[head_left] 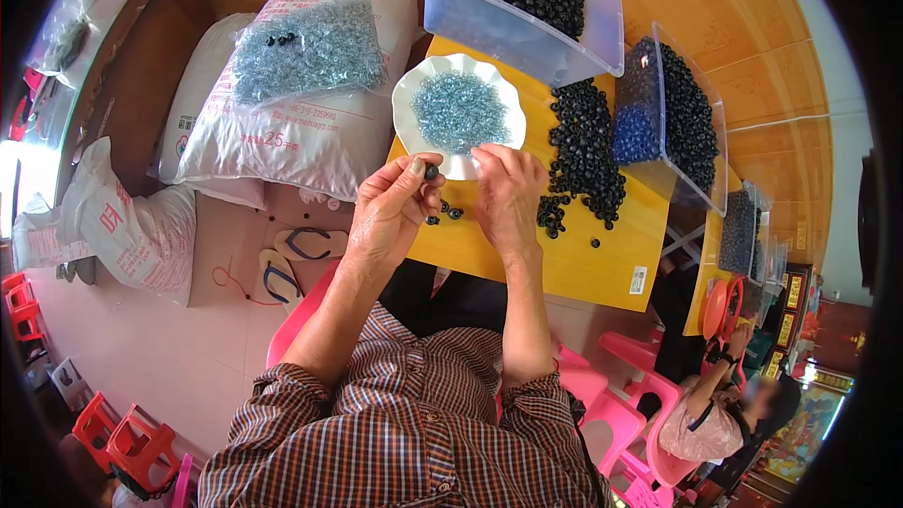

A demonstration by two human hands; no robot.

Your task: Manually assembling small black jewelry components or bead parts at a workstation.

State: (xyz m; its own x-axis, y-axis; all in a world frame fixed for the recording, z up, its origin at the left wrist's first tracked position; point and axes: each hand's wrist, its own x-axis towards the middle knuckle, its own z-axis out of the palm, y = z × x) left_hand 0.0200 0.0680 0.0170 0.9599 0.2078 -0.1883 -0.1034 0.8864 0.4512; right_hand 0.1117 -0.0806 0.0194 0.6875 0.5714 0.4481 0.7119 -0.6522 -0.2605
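My left hand pinches a small black round piece between thumb and fingers, just below a white scalloped bowl. Small clear bluish pieces fill the middle of that bowl. At its lower right rim is my right hand, its fingertips drawn together; whatever they may hold is too small to make out. A few loose black pieces lie on the yellow table between my hands. To the right of my right hand spreads a long heap of the same black pieces.
A clear plastic bin of black pieces stands at the table's far side. Another bin at right holds black and blue pieces. Left of the table, a bag of clear pieces lies on a white sack. A person sits at far right.
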